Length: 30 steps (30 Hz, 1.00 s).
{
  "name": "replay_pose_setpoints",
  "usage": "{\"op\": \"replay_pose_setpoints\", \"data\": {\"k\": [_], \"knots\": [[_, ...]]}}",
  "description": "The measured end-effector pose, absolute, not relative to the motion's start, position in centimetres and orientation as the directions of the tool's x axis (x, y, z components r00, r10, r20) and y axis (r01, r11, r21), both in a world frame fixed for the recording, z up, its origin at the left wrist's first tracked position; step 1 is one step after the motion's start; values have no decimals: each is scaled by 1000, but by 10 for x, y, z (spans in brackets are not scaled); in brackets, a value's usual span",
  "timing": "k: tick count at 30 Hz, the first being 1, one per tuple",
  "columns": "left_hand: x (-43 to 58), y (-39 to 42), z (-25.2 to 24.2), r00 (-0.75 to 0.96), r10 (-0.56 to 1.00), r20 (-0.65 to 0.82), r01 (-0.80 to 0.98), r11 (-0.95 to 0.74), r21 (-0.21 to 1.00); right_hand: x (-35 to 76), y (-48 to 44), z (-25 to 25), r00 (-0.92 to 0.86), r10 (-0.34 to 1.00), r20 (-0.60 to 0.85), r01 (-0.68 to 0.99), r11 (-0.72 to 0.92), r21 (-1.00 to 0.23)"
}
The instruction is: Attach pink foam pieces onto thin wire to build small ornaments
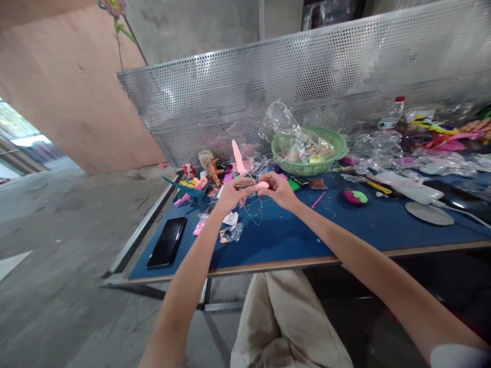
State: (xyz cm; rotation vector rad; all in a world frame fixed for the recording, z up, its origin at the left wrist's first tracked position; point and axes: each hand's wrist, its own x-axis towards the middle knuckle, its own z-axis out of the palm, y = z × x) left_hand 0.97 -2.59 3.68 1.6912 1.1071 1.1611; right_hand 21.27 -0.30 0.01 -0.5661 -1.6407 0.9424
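Observation:
My left hand (231, 193) and my right hand (279, 188) meet above the blue table (291, 235), fingers pinched together. Between them they hold a small pink piece (262, 186) with thin wire (256, 210) hanging in loops below it. Right behind the hands a pink upright toy part (238, 158) stands among small bright toys. A teal toy dinosaur (188, 191) lies to the left of my left hand.
A black phone (167, 241) lies near the table's left front corner. A green basket (310, 149) with clear bags stands behind. A perforated metal screen (307, 82) backs the table. Plastic wrap, a white tray (411, 187) and colourful parts fill the right side.

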Motion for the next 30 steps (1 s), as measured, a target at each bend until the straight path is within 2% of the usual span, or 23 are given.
{"op": "replay_pose_setpoints", "data": {"k": [5,7,10,15,20,25,30], "knots": [[8,-22,32,169,970,177,158,-203,966,225,-7,10,-320,597,735,99,793,-601],[9,-22,32,165,974,155,88,-171,981,229,-9,13,-373,544,752,167,837,-522],[11,-23,33,176,976,124,-9,-125,992,231,-12,14,-386,532,754,233,847,-478],[11,-23,34,262,960,95,-171,-50,984,233,-14,13,-367,490,791,277,869,-410],[6,-22,39,340,940,-6,-314,119,942,239,-15,15,-436,446,782,338,886,-318],[4,-26,44,440,889,-123,-333,289,898,245,-15,14,-468,378,799,347,910,-227],[7,-27,43,480,858,-186,-334,374,865,245,-14,14,-409,244,879,313,943,-117]]}}
